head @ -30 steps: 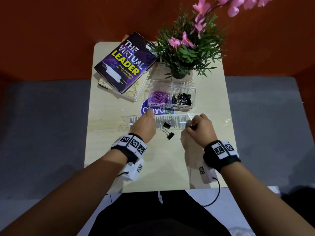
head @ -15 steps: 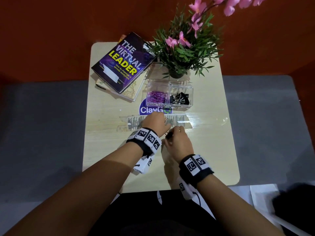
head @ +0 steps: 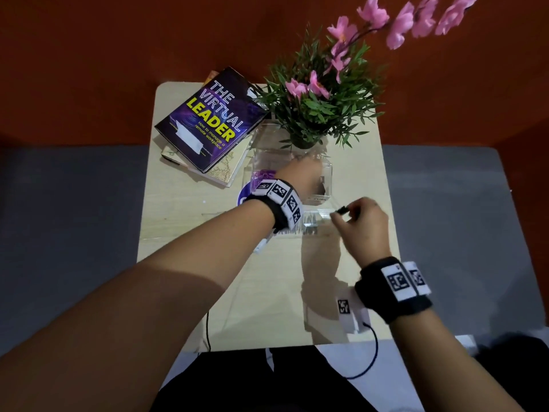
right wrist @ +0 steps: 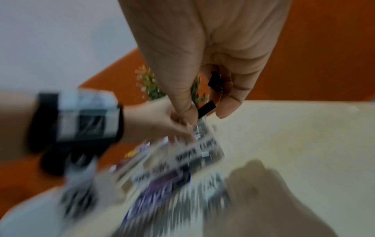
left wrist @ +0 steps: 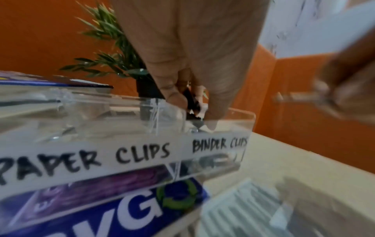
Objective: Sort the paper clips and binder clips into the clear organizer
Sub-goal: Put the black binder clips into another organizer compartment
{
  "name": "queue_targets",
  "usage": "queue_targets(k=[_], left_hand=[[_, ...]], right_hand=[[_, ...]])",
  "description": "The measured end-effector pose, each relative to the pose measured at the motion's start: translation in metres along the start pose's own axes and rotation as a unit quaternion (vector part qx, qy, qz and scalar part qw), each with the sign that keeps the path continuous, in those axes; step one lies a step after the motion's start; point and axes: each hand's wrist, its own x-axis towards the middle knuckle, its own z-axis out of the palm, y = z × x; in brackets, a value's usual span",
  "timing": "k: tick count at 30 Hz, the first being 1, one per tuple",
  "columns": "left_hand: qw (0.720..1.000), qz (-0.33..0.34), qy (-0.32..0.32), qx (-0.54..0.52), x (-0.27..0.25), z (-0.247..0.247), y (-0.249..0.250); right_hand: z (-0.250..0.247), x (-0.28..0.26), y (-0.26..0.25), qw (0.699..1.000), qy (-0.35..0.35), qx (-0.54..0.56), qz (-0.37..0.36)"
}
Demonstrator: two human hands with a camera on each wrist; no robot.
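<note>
The clear organizer (head: 328, 177) stands mid-table, labelled PAPER CLIPS and BINDER CLIPS in the left wrist view, where its front wall (left wrist: 121, 128) fills the frame. Purple paper clips (head: 263, 175) lie in its left compartment and black binder clips (head: 321, 186) in the right one. My left hand (head: 300, 171) reaches over the right compartment and pinches a black binder clip (left wrist: 190, 99) just above the rim. Right of the organizer's front corner, my right hand (head: 347, 211) pinches another black binder clip (right wrist: 206, 109). A second dark clip (right wrist: 216, 80) sits deeper in its palm.
A stack of books (head: 211, 120) lies at the back left of the small wooden table (head: 184, 215). A potted plant with pink flowers (head: 315, 114) stands right behind the organizer. A blue round sticker (head: 242, 197) shows at the organizer's front left.
Both hands have left the spot near the table's middle where the loose binder clips lay. The left went forward over the organizer; the right rose to the right with a clip.
</note>
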Motion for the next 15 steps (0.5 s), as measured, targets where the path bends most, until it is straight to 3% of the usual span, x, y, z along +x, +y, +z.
queue_targets(k=[4,9,12,15], left_hand=[[1.0,-0.002,0.028,-0.012,-0.012,0.012,-0.005],[0.967,-0.071,0.139,-0.203,-0.046,0.016,-0.02],[0.972,-0.084,0.172,-0.139,-0.074,0.015,-0.043],[0.987,-0.09,0.123,-0.05,-0.093,0.017,-0.065]], right_hand=[[-0.005,0.037,-0.026,0.999,0.037,0.021,-0.027],[0.027,0.045,-0.048,0.994,-0.032,-0.005,-0.103],[0.038,0.035,-0.047,0.983,-0.075,-0.038,-0.164],[0.041,0.029,-0.038,0.983,-0.036,-0.053,-0.174]])
